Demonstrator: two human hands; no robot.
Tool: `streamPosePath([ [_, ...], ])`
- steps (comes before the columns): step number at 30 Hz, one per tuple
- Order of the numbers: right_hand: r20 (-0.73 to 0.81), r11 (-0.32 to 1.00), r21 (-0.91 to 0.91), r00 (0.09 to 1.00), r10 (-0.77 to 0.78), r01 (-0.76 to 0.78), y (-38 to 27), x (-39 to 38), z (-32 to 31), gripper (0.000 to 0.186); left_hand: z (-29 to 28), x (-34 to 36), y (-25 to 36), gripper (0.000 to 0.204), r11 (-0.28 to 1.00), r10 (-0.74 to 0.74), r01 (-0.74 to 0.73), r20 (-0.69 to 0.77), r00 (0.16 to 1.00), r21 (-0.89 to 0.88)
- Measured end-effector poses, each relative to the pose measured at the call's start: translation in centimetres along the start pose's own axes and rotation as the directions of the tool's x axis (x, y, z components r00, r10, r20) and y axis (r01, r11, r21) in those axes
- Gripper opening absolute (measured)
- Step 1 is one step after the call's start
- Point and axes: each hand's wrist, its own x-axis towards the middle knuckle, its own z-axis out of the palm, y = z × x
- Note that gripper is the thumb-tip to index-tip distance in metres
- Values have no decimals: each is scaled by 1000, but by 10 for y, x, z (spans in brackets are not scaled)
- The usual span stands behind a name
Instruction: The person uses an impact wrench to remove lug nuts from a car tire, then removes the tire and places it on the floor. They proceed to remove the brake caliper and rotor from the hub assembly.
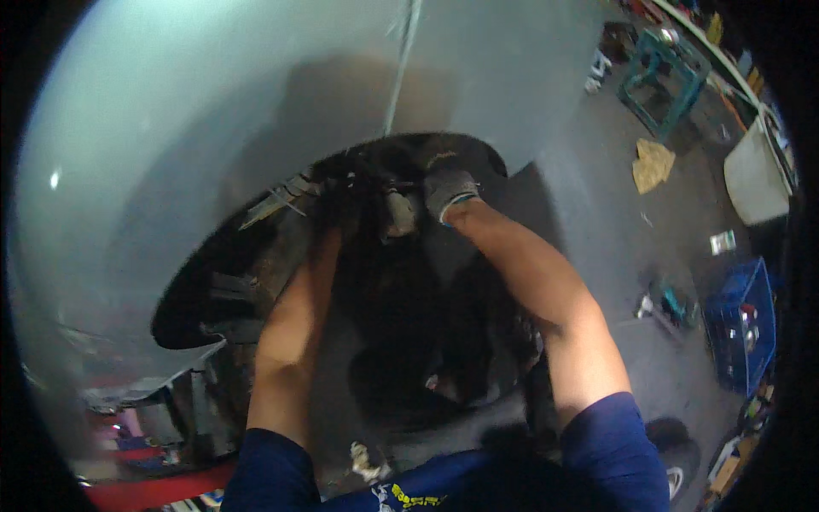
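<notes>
Both my arms reach up into the dark wheel arch [256, 264] of a grey car body [213, 111]. My right hand [445, 189], in a grey work glove, is closed around a dark part near the top of the arch, beside a pale metal component [397, 215]. My left hand [337, 224] goes deep into the shadow left of that component; its fingers are hidden and I cannot tell what they hold. Dark suspension parts [401, 341] fill the space below my forearms.
Grey workshop floor lies to the right, with a blue plastic crate [742, 324], a teal metal stand [665, 77], a piece of brown cardboard [653, 164], a white bin [755, 179] and small tools [670, 303]. Red equipment [153, 486] sits at lower left.
</notes>
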Motion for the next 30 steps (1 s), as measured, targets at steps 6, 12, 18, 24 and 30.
streamPosePath([
  [6, -88, 958, -273, 989, -119, 91, -42, 70, 29, 28, 31, 30, -24, 74, 897, 188, -89, -192, 963, 433],
  [12, -95, 889, -421, 965, -243, 183, -74, 78, 18, 35, 51, 35, -53, 58, 997, 78, -80, -113, 991, -15],
  [18, 49, 895, -333, 953, -299, 298, -92, 66, -19, 34, 104, 69, -104, 41, 832, 86, -85, -25, 996, -548],
  [24, -32, 896, -404, 976, -213, 183, -64, 85, 16, 37, 102, 88, -110, 43, 744, -228, 141, -50, 972, -653],
  [30, 27, 894, -413, 984, -178, 173, -18, 123, 69, 38, 73, 69, -71, 48, 457, -573, 224, -92, 815, -861],
])
